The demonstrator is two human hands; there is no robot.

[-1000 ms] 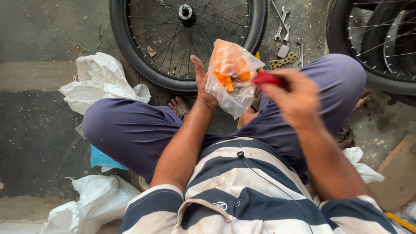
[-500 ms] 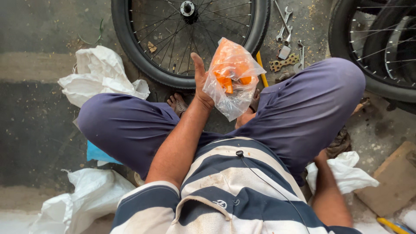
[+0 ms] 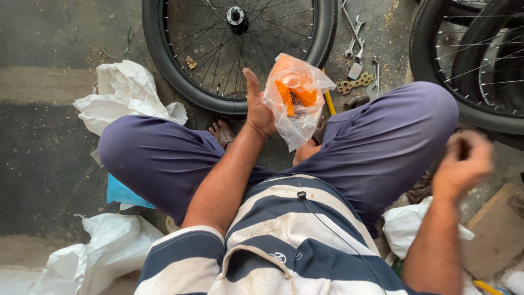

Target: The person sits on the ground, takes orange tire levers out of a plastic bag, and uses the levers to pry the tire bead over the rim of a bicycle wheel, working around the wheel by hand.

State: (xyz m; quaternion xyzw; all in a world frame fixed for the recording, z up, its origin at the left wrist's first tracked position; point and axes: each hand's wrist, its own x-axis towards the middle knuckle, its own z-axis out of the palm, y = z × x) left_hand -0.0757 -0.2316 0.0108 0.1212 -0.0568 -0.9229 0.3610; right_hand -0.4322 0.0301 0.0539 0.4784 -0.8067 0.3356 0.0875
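Observation:
I sit cross-legged on the ground in blue trousers and a striped shirt. My left hand (image 3: 257, 112) is raised in front of me, gripping a clear plastic bag (image 3: 297, 101) with orange pieces inside. The bag hangs between my knees, over the near edge of a bicycle wheel (image 3: 164, 65). My right hand (image 3: 463, 164) is out to the right, beside my right knee. It is blurred with its fingers curled, and I cannot make out whether it holds anything.
Wrenches and small metal parts (image 3: 355, 41) lie on the concrete beyond the bag. More wheels (image 3: 436, 82) stand at the right. White sacks (image 3: 128, 95) (image 3: 109, 251) (image 3: 409, 226) lie around me, with a blue scrap (image 3: 123, 194) at the left and a wooden board (image 3: 499, 232) at the lower right.
My right hand held a red piece near the bag, then dropped out of sight at my right side. It is now raised beside my right knee. The left hand keeps the bag.

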